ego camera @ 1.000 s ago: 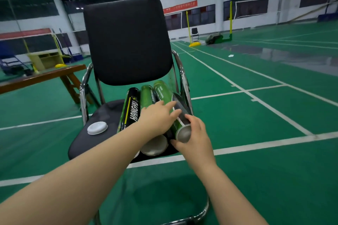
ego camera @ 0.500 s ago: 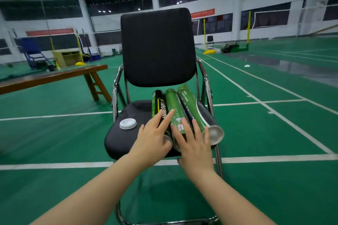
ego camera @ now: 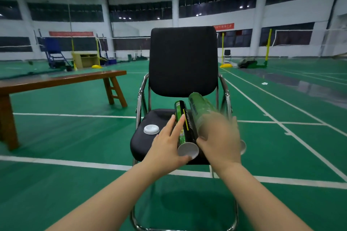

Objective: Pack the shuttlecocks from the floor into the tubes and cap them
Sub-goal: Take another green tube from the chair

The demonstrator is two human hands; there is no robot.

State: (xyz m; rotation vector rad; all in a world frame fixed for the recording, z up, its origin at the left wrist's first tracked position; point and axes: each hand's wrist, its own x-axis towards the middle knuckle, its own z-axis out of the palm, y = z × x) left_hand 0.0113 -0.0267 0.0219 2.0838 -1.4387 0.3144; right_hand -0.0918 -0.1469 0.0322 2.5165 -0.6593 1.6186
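As left hand lies flat on black tube, right hand blurs; cannot tell its grip.

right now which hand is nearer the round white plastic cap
Left. The left hand is just right of the round white plastic cap; the right hand lies beyond the black cylindrical tube.

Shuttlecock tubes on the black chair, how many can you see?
2 for sure: a black tube with yellow stripe touched by the left hand; a blurred green tube to its right, under the right hand, which may hide more.
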